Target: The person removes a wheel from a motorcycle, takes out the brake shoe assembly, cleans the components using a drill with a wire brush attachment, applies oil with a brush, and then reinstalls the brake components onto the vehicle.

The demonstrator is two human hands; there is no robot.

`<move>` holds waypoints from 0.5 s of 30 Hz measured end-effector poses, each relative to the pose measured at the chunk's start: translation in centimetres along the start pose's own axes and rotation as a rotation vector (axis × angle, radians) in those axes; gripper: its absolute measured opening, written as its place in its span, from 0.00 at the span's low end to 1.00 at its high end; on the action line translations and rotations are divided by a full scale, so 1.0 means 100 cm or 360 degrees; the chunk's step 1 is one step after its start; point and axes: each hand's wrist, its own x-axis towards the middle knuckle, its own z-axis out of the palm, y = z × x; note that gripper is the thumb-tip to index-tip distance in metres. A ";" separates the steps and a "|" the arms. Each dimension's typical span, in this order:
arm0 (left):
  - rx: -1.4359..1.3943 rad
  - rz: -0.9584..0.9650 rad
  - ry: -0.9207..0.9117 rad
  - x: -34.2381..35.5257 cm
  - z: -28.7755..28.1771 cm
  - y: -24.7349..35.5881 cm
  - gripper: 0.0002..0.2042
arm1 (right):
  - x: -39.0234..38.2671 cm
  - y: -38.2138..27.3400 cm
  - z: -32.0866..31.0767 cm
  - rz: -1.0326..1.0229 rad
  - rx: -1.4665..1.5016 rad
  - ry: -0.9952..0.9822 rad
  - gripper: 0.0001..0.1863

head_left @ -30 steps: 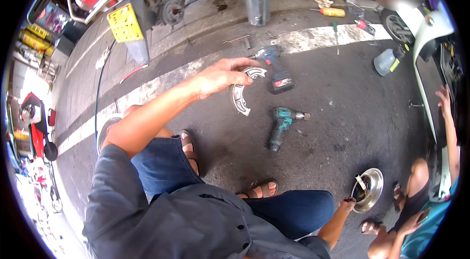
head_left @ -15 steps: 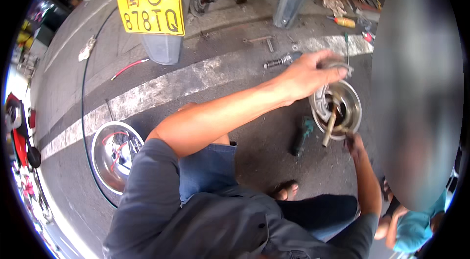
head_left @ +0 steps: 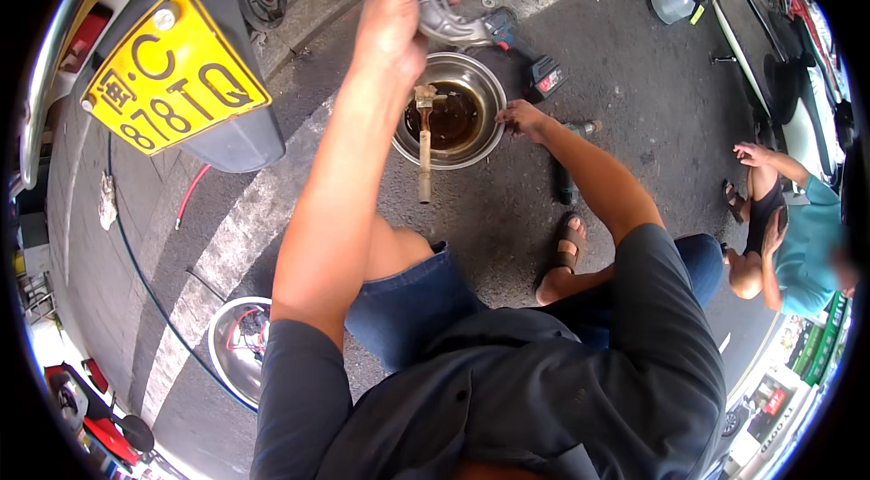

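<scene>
My left hand is raised past the far left of a steel bowl and grips a grey metal casting with a curved, ribbed edge. Dark brown oily liquid covers the bowl's bottom. A brush with a pale wooden handle leans in the bowl, its handle sticking out over the near rim. With its fingers pinched on the bowl's right rim, my right hand stays low by the ground.
A cordless power tool lies behind the bowl, and a dark green tool lies to its right. A second steel bowl holds red wires. The yellow plate hangs far left. Someone in turquoise sits at right.
My left hand has lifted the casting up and away from the bowl. The bowl has moved left past the green tool, with my right hand at its rim. The view has turned.
</scene>
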 end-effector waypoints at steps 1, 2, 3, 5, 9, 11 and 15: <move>0.0098 0.0063 0.0055 -0.004 -0.006 0.002 0.15 | 0.005 0.004 0.001 0.0015 -0.0040 0.0003 0.04; 0.0055 0.0101 0.0078 -0.007 -0.010 0.003 0.17 | 0.008 0.006 -0.001 0.0029 -0.0083 0.0004 0.04; 0.0136 0.0098 0.0106 -0.013 -0.017 0.011 0.17 | 0.013 0.004 -0.001 0.0043 -0.0138 -0.0013 0.07; 0.0300 0.0114 0.0205 -0.029 -0.034 0.022 0.18 | 0.009 -0.011 0.009 0.0050 -0.0272 0.0024 0.10; 0.0476 0.0097 0.0372 -0.064 -0.050 0.032 0.23 | -0.015 -0.017 0.032 -0.0644 -0.1377 0.1030 0.24; 0.0612 0.0062 0.0452 -0.077 -0.059 0.037 0.24 | -0.031 -0.023 0.068 -0.0808 -0.1302 0.1020 0.24; 0.0536 0.0074 0.0513 -0.078 -0.075 0.042 0.19 | -0.038 -0.017 0.155 -0.0826 -0.1555 0.0642 0.26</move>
